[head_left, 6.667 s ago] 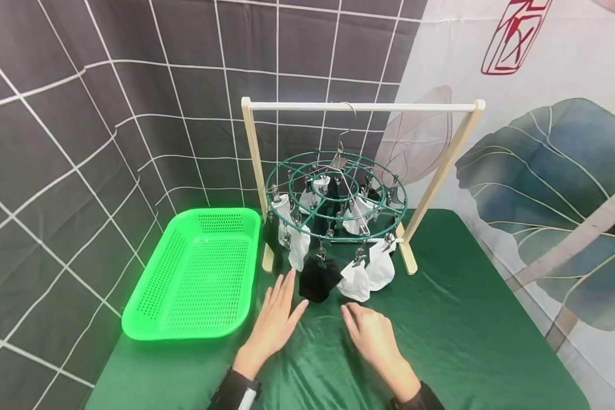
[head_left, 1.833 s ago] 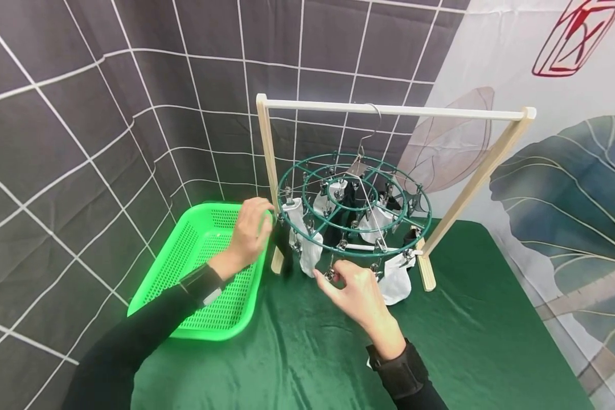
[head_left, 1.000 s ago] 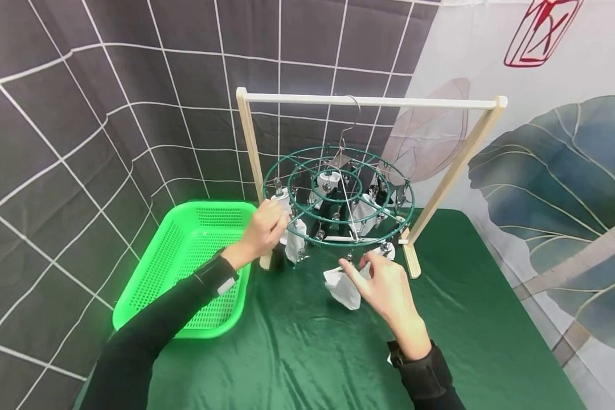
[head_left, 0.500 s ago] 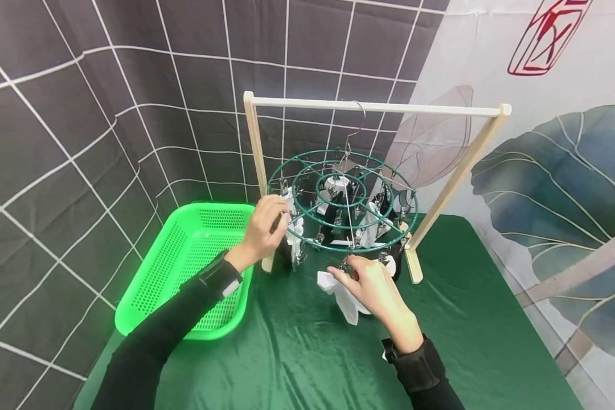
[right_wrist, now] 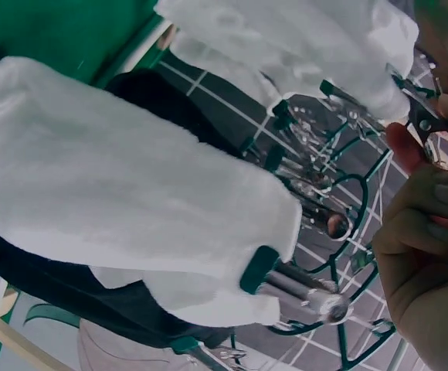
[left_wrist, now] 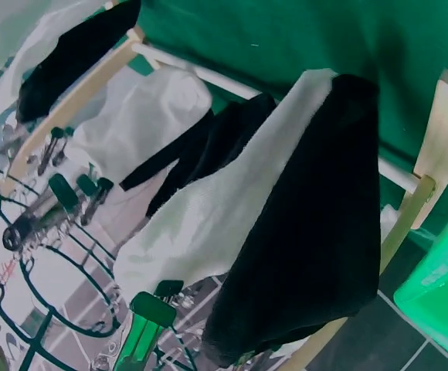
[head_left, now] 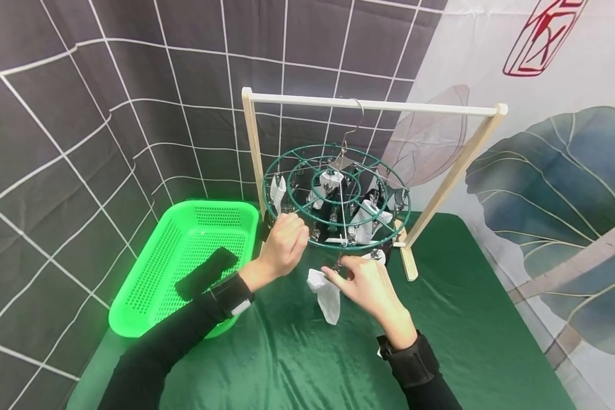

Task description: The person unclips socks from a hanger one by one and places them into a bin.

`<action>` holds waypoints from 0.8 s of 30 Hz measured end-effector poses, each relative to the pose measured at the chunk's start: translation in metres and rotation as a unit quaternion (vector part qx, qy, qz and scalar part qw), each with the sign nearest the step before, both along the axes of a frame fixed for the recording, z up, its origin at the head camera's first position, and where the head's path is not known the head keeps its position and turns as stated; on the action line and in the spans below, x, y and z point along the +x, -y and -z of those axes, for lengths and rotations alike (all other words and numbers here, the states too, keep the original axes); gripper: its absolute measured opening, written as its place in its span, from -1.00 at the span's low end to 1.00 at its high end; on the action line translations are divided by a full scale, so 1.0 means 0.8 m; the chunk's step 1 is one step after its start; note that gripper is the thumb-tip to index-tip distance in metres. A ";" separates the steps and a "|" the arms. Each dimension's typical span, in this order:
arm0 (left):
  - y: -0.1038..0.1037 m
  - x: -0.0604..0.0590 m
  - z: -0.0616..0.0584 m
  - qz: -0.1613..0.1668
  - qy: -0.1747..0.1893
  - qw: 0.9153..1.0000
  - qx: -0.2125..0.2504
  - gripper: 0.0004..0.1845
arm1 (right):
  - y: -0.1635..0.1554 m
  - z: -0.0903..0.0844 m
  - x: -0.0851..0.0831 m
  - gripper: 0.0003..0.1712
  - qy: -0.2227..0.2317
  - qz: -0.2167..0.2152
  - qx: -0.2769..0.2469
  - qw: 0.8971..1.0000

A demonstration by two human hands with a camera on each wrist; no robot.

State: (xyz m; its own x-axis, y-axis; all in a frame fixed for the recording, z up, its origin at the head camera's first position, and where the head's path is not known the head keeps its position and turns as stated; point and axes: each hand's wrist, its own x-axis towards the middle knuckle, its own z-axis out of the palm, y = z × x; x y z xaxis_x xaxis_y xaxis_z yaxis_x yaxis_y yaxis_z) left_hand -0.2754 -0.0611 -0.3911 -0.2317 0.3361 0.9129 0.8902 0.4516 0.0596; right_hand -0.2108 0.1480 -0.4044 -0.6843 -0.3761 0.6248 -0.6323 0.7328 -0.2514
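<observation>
The right hand (head_left: pixel 361 283) pinched a metal clip (right_wrist: pixel 427 117), a white sock (head_left: pixel 328 297) hanging just below that grip, while the left hand (head_left: pixel 285 243) curled (whether around anything, I couldn't tell) beside the round clip hanger (head_left: pixel 356 249), a black sock (head_left: pixel 206 273) leftward of it in the green basket (head_left: pixel 156 267).

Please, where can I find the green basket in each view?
Head: the green basket is left of centre, mostly in the lower half.
Left wrist: the basket is cut off at the right edge, lower half.
Right wrist: not in it.
Shared landmark: the round hanger, central in head, lower left in left wrist, lower right in right wrist.
</observation>
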 end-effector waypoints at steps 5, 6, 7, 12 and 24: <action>0.002 -0.008 0.001 -0.046 0.015 0.999 0.017 -0.61 | 0.005 0.004 -0.002 -0.45 -0.030 -0.015 -0.010 0.999; 0.002 -0.010 0.001 -0.053 0.018 0.998 0.022 -0.61 | 0.007 0.004 -0.002 -0.44 -0.037 -0.017 -0.013 0.999; 0.003 -0.012 0.001 -0.059 0.021 0.998 0.027 -0.62 | 0.008 0.004 -0.002 -0.44 -0.044 -0.019 -0.016 0.999; 0.007 -0.021 0.002 -0.071 0.030 0.996 0.045 -0.68 | 0.016 0.002 -0.002 -0.46 -0.051 -0.020 -0.027 0.998; 0.017 -0.026 0.000 -0.068 0.041 0.996 0.036 -0.62 | 0.027 -0.001 -0.002 -0.48 -0.065 -0.034 -0.027 0.997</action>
